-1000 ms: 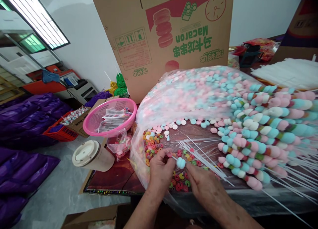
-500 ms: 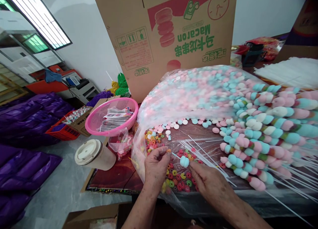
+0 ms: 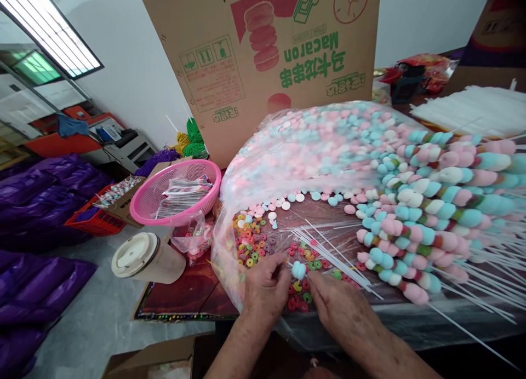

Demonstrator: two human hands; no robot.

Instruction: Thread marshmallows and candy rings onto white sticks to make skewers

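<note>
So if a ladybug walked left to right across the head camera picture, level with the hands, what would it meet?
Purple bags → lidded cup → left hand → puffy blue piece → right hand → sticks loaded with puffy pieces.

The left hand [image 3: 266,288] hides one end of the stick [image 3: 290,263].

pale wall [image 3: 117,45] | bright barred window [image 3: 55,26] | grey marbled floor [image 3: 119,297] | dark-red tabletop [image 3: 181,301]

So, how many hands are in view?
2: the left hand, just left of the light-blue piece, and the right hand, just right of it. No others show.
</note>
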